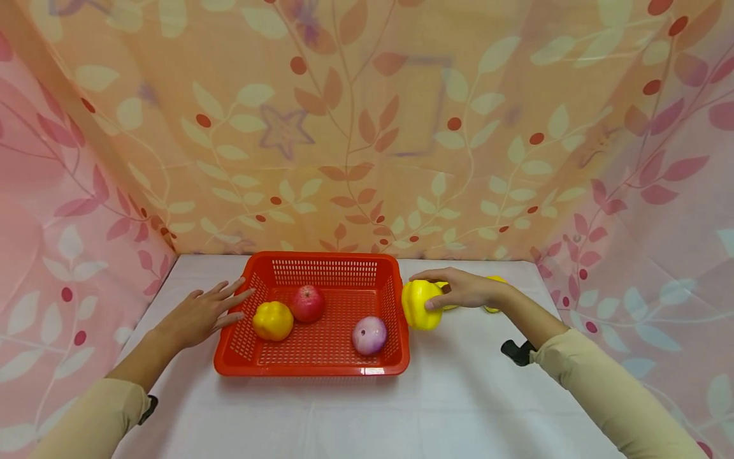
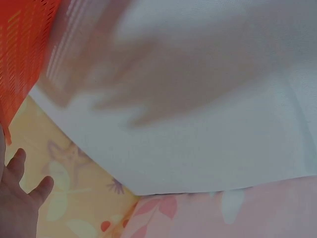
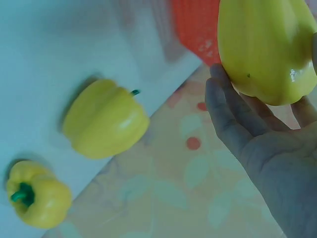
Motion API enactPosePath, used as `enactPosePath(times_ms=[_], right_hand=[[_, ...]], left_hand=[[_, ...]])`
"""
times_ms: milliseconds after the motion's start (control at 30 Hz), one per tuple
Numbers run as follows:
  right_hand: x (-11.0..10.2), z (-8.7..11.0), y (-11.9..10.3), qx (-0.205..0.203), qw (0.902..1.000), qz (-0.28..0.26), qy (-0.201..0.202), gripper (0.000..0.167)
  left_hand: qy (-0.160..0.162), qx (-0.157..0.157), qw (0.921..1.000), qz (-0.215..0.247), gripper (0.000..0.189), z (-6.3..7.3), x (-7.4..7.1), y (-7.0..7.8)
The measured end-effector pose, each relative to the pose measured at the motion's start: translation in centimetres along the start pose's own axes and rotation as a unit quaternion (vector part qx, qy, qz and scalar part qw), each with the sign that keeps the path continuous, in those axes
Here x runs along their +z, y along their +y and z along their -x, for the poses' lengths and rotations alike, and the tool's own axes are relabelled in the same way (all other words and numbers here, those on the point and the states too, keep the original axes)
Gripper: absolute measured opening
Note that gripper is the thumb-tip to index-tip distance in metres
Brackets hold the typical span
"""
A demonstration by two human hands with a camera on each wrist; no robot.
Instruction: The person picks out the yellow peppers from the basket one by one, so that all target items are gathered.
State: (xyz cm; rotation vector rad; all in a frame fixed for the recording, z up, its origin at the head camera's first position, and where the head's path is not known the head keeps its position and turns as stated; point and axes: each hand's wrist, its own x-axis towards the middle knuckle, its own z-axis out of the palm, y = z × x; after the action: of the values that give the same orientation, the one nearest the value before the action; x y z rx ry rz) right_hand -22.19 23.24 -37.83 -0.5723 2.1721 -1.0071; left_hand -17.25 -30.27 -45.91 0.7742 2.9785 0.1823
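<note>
My right hand (image 1: 467, 288) grips a yellow bell pepper (image 1: 420, 306) at the right rim of the red basket (image 1: 321, 371). In the right wrist view the fingers curl round this bell pepper (image 3: 267, 49) from below. My left hand (image 1: 203, 313) has its fingers spread over the basket's left rim and holds nothing. Inside the basket, a second yellow bell pepper (image 1: 273, 320) sits at the left beside a red pomegranate (image 1: 308, 303). A purple onion (image 1: 369, 335) lies at the basket's right front.
Two more yellow bell peppers, one nearer (image 3: 106, 119) and one with a green stem (image 3: 39, 194), lie on the white table (image 1: 459, 395) behind my right hand. Patterned cloth (image 1: 355, 127) hangs at the back and both sides.
</note>
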Motion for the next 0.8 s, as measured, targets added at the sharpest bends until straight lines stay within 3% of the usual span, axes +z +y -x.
enactPosePath(times_ms=[200,367,800], right_hand=[[-1.2,1.9,2.7,0.006,0.9995,-0.001,0.030,0.058],[-1.8,3.5,4.7,0.039,0.9971,0.023,0.062,0.063],[-2.2,6.5,9.5,0.092,0.9909,-0.004,0.097,0.070]], left_hand=[[-0.002,-0.003,1.0000,0.003,0.059,0.1,0.0,0.0],[-0.006,-0.008,0.9999,0.008,0.059,0.0,0.0,0.0],[-0.005,-0.010,0.9999,0.012,0.059,0.0,0.0,0.1]])
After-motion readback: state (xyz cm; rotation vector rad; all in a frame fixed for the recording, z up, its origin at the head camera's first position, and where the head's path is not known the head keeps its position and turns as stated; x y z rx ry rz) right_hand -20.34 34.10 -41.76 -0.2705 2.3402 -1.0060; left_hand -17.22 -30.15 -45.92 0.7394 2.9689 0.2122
